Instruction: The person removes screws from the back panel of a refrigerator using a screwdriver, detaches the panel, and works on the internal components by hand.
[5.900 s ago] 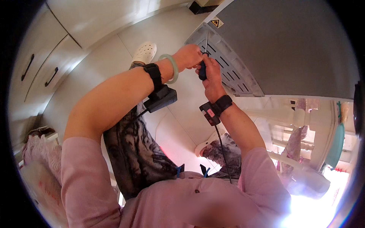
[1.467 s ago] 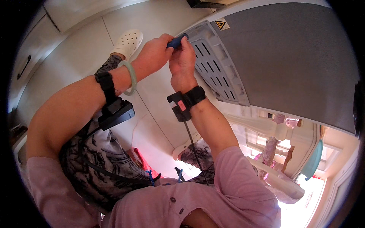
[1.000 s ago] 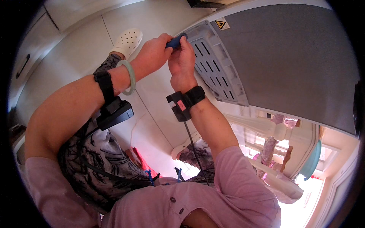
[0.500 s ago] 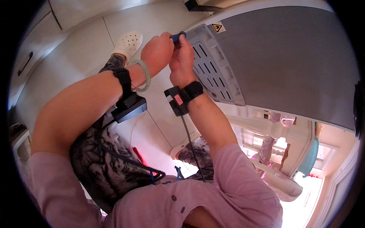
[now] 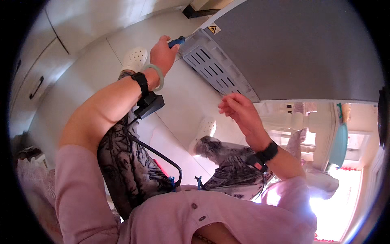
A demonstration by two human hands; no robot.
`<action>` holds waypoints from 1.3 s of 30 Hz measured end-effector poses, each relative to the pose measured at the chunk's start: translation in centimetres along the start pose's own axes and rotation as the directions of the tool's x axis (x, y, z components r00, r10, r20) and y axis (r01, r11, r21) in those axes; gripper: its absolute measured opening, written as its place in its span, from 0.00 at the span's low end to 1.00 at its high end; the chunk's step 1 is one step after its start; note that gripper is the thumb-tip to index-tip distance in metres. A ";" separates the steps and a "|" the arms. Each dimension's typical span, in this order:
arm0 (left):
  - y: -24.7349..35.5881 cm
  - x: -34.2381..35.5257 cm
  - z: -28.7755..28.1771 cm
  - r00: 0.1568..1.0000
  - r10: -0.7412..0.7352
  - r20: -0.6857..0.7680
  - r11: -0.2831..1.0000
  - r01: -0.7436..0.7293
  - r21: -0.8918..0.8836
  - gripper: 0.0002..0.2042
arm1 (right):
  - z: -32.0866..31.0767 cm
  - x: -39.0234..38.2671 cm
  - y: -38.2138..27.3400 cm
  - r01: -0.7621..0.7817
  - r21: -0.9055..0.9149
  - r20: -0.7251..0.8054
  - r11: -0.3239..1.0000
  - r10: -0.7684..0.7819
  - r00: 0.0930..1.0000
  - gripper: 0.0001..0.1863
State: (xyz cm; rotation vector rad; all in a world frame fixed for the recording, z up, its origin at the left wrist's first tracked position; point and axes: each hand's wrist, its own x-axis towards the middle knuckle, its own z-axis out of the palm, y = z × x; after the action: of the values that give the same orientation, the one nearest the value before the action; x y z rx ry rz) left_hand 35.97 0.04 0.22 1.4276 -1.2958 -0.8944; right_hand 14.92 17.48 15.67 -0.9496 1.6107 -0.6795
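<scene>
My left hand [image 5: 163, 56] is closed on a blue-handled screwdriver [image 5: 176, 42]. Its thin shaft seems to point at the far left end of a grey slotted cover [image 5: 213, 69], where a screw may sit; the tip is too small to make out. This cover runs along the edge of a large dark grey appliance panel [image 5: 300, 49]. My right hand [image 5: 243, 116] hangs apart from the left, near the cover's other end. Its fingers are loosely bent and apart, and I see nothing in them.
A yellow warning sticker [image 5: 213, 28] marks the panel's corner. White cabinets [image 5: 32, 61] with dark handles stand at the left. My feet in white clogs [image 5: 134, 59] rest on pale floor tiles [image 5: 174, 97]. A pale frame and a teal round thing [image 5: 338, 142] are at the right.
My right hand has left the screwdriver and moved right and toward me. My left hand keeps the screwdriver, shifted slightly left, with its fingers more opened. The view has shifted a little.
</scene>
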 end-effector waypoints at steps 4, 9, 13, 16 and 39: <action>-0.4 1.0 0.3 0.999 -0.029 -0.017 0.998 0.030 0.051 0.12 | -0.2 -1.1 -0.1 0.052 0.141 0.018 0.989 -0.055 0.998 0.10; -0.2 1.3 -0.9 0.985 -0.171 0.031 0.970 0.174 -0.167 0.13 | 0.6 -0.8 0.5 0.067 0.182 0.165 0.981 -0.097 0.981 0.09; 0.6 1.0 -1.4 0.884 -0.401 0.241 0.733 0.467 -0.495 0.11 | -0.7 -1.3 0.9 0.063 0.259 0.088 0.964 -0.089 0.992 0.09; 1.1 1.1 -1.4 0.869 -0.406 0.284 0.679 0.495 -0.542 0.10 | -1.1 -1.2 1.7 0.037 0.293 0.087 0.955 -0.065 0.994 0.10; 1.6 2.2 -2.0 0.884 -0.340 0.319 0.722 0.463 -0.514 0.09 | -0.3 -0.7 4.8 -0.019 0.232 -0.003 0.972 0.020 1.000 0.10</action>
State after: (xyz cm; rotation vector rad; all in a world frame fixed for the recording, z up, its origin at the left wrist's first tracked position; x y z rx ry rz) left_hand 37.81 -1.70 2.42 1.1466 -0.7314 -1.6160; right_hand 13.55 20.52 12.09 -0.7599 1.5054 -0.8374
